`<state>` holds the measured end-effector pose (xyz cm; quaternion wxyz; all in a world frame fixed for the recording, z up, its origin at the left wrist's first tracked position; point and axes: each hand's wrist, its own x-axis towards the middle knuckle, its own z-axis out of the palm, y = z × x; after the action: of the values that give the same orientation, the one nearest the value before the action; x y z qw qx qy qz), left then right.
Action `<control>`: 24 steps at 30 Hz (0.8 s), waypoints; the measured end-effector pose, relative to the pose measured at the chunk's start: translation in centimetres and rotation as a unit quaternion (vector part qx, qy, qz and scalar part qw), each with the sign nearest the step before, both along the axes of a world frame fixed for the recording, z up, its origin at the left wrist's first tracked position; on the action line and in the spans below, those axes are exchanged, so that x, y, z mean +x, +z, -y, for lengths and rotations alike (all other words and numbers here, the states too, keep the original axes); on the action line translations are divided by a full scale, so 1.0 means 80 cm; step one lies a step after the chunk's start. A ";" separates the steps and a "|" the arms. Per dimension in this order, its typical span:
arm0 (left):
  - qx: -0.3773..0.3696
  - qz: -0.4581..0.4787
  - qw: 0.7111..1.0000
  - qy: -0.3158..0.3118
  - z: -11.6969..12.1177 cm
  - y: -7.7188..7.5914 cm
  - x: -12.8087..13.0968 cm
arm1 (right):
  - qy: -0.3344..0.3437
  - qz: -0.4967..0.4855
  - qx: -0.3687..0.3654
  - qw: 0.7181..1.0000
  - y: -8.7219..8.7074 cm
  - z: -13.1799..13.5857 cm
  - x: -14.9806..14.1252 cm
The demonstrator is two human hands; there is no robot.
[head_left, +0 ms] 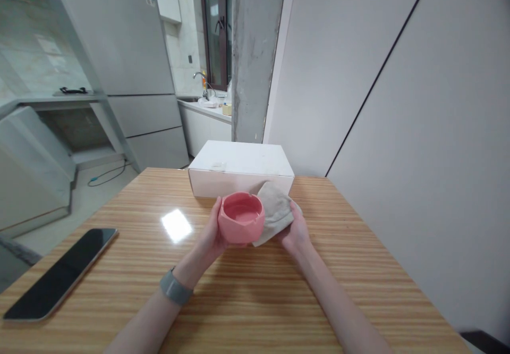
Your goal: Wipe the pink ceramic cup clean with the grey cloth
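My left hand (pixel 214 237) grips a pink faceted ashtray (pixel 241 218) from its left side and holds it just above the wooden table (pixel 247 295). A grey cloth (pixel 274 209) is bunched in my right hand (pixel 295 230) and pressed against the ashtray's right side. Both hands have their fingers curled round what they hold. On my left wrist sits a grey band (pixel 174 288).
A closed white cardboard box (pixel 241 168) stands right behind the ashtray. At the table's left edge lies a dark phone (pixel 61 273). A white wall runs along the right side. Further back are a fridge (pixel 131 61), a concrete pillar (pixel 255 51) and a kitchen counter with a tap.
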<state>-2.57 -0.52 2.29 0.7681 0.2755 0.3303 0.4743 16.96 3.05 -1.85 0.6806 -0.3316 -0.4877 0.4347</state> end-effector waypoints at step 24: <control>0.055 -0.065 0.987 0.137 0.010 -0.023 0.027 | -0.068 0.032 -0.023 0.997 -0.031 0.050 -0.068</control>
<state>-0.38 -1.32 0.47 0.6567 0.2994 0.3873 0.5736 11.56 -0.93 -4.37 0.6848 -0.3930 -0.4756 0.3878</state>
